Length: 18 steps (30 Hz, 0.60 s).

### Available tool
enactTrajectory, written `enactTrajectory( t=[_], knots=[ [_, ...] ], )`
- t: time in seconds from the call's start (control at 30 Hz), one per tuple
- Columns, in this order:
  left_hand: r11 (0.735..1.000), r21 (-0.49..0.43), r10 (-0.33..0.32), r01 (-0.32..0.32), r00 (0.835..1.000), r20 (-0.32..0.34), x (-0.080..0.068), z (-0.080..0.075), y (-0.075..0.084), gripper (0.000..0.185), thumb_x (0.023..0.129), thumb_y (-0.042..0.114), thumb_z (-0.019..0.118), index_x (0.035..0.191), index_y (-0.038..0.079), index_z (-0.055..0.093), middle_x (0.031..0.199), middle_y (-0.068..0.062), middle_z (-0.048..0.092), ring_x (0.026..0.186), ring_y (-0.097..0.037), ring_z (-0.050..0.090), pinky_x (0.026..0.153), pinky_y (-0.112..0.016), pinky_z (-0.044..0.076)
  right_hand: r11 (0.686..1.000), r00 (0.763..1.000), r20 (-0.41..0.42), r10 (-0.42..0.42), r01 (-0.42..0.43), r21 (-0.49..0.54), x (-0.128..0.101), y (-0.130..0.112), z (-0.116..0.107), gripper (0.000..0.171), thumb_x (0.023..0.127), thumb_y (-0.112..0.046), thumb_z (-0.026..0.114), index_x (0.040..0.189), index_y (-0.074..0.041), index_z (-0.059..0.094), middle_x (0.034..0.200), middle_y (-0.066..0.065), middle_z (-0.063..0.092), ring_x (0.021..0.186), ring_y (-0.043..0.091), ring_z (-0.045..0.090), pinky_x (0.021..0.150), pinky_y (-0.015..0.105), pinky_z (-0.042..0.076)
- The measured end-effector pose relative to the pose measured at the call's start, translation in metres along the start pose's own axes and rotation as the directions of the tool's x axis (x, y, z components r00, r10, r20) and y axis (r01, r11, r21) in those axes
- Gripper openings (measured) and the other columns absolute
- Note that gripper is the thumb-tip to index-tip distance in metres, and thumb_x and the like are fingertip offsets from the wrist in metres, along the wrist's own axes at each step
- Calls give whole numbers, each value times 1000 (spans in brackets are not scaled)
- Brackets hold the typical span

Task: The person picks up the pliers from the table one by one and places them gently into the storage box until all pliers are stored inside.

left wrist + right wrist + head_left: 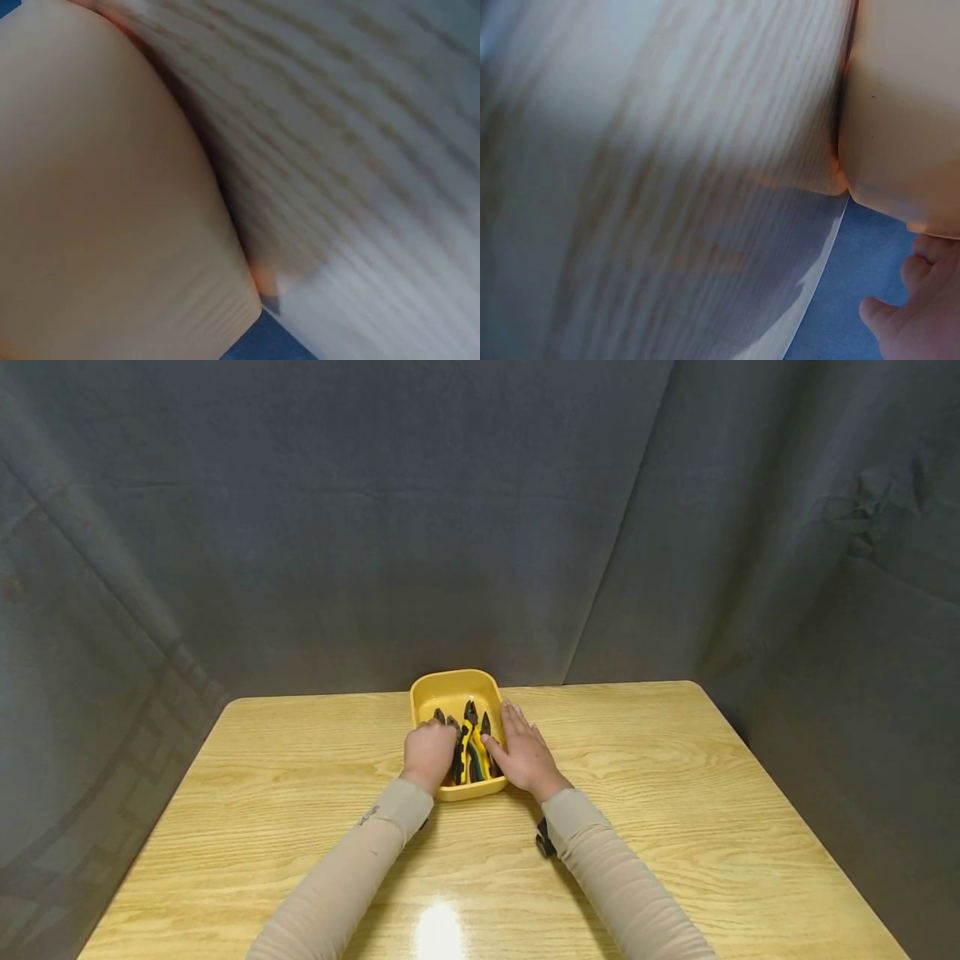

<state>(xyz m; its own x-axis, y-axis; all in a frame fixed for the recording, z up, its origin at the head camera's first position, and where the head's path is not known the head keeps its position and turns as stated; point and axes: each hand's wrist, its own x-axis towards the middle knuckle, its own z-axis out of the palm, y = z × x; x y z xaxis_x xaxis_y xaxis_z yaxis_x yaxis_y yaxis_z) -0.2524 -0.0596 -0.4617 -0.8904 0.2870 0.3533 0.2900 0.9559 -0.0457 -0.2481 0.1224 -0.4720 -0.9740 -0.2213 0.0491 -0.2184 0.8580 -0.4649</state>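
Observation:
A yellow plastic tray (450, 687) stands at the far middle of the wooden table (675, 793), with several pliers (472, 752) with yellow and dark handles lying in it. My left hand (427, 752) reaches into the tray's left side, fingers curled down round dark-handled pliers whose tips (440, 717) stick out past the knuckles. My right hand (525, 752) lies flat along the tray's right rim with its fingers straight, the thumb touching the pliers inside. In both wrist views the tray's wall (97, 195) (907, 105) fills one side, blurred. Some fingertips (919, 319) show low in the right wrist view.
Dark grey curtains hang close behind and beside the table. A small black object (543, 839) sits by my right forearm. Bare wood (285, 793) spreads left, right and in front of the tray, with a light glare (438, 931) near the front edge.

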Motion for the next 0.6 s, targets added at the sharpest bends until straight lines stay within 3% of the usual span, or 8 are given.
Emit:
enactTrajectory(
  t=[0.27, 0.6],
  knots=[
    [998, -54, -37, 37, 999, 2, 2, 5, -4, 21, 96, 7, 64, 79, 8, 76, 71, -8, 65, 62, -23, 66, 50, -41, 57, 1000, 1000, -9, -7, 7, 2, 0, -1, -2, 76, 108, -49, 38, 162, -2, 12, 168, 16, 16, 155, 31, 14, 122, 55, 17],
    [991, -121, -65, 55, 995, -74, -1, 5, -6, 20, 95, 13, 66, 77, 5, 73, 73, -9, 64, 60, -24, 64, 48, -42, 55, 1000, 1000, -11, -3, 3, 12, 0, -1, -1, 73, 108, -44, 40, 162, -1, 13, 168, 17, 17, 155, 33, 15, 122, 56, 17]
  ],
)
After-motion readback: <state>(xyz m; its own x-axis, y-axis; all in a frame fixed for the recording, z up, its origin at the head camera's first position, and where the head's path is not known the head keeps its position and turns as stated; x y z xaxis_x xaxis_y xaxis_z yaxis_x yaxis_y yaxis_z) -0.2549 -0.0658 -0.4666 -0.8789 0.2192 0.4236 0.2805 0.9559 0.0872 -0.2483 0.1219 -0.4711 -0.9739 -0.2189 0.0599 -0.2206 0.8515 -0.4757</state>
